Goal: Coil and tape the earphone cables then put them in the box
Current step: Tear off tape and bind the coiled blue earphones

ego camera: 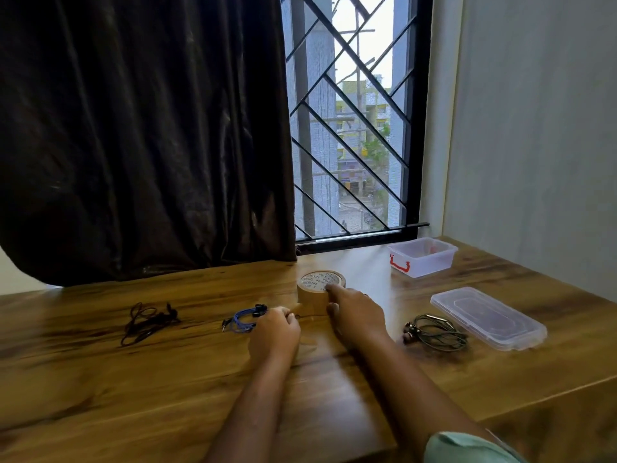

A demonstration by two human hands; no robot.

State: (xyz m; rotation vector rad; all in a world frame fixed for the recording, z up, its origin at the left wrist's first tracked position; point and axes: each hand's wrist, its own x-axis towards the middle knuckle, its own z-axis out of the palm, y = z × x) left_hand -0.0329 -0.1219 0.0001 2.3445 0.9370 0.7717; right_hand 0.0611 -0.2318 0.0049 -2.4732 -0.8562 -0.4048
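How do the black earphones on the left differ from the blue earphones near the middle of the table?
The black earphones lie in loose, long loops; the blue earphones are gathered in a small, tight coil. The black earphones lie apart from both hands; the blue earphones lie right beside the left hand. Both rest on the wooden table.

right hand (355,314) grips tape roll (315,289)

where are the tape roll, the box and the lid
tape roll (317,283): head view, printed top face
box (429,266): head view, front wall
lid (487,317): head view, flat middle
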